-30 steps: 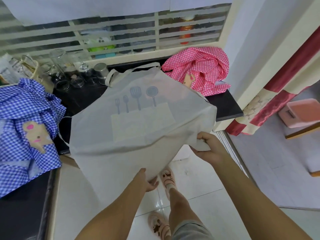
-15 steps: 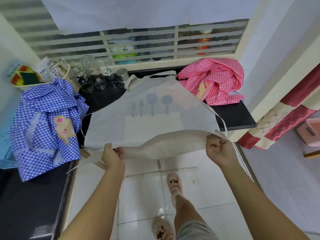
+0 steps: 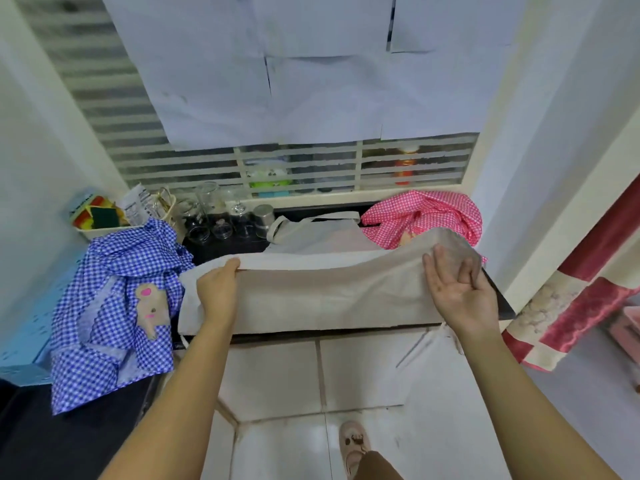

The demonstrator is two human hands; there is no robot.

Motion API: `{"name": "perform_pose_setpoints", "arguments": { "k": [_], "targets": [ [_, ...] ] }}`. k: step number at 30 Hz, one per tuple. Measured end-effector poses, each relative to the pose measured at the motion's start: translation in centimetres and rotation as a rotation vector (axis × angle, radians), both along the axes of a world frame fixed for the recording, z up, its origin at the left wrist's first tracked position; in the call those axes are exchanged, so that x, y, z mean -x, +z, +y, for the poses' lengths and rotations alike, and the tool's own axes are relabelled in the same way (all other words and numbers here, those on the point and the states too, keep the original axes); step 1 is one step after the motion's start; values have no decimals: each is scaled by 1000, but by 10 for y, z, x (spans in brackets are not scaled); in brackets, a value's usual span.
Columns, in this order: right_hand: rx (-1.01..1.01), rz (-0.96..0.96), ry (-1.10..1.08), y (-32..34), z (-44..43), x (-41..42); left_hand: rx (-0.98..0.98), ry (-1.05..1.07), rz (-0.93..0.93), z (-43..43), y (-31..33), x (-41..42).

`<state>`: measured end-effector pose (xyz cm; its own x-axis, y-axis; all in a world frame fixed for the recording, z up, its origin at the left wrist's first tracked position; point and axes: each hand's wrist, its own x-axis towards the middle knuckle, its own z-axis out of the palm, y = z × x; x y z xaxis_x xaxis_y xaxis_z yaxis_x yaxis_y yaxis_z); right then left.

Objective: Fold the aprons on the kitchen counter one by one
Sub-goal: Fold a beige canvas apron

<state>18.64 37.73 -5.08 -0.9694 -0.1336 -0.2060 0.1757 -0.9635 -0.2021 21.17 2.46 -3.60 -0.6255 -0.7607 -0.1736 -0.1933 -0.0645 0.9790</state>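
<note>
Change: the hem of the beige apron [image 3: 329,292], half a second ago held at the counter's front edge, now lies carried forward over the apron's body, covering the printed utensils; the right hand has gone from a closed fist to an open palm.
Left hand [image 3: 216,292]: knuckles up, fingers curled over the left end of the fold, gripping the cloth.
Right hand [image 3: 457,289]: palm up, fingers spread and nearly straight; the hem corner appears to rest on the fingertips, though any pinch is hidden.
Beige apron: plain woven cloth, matt, doubled into a long soft band across the black counter [image 3: 221,245]; a rounded fold runs between the hands.
Neck strap [image 3: 311,218]: flat loop of the same cloth, lying at the back of the counter.
Tie [image 3: 446,336]: thin strip hanging over the front edge below the right wrist.
Blue gingham apron [image 3: 110,306]: crumpled heap to the left, with a tan animal patch, draped over the counter edge.
Pink gingham apron [image 3: 426,216]: bunched mound at back right, touching the beige cloth.
Glass jars [image 3: 211,209]: clear, cylindrical, clustered at back left.
Window grille [image 3: 311,168]: pale horizontal bars, upper part covered by paper sheets [image 3: 311,81].
Floor tiles [image 3: 277,375]: glossy white squares.
</note>
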Motion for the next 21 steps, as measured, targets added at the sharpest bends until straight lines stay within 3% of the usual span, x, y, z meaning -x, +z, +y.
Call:
{"name": "perform_pose_setpoints", "arguments": {
  "k": [9,16,18,21],
  "targets": [
    [-120,-26,-26,0,-5,70,35,-36,-62,-19,7,72],
    [-500,-192,270,-20,-11,171,-90,-184,-481,-63,-23,159],
    [-522,-224,303,-26,-15,192,-11,-167,-538,-60,-29,175],
    [-496,-229,290,-33,-22,229,147,-175,-434,-51,-32,203]
  ]
}}
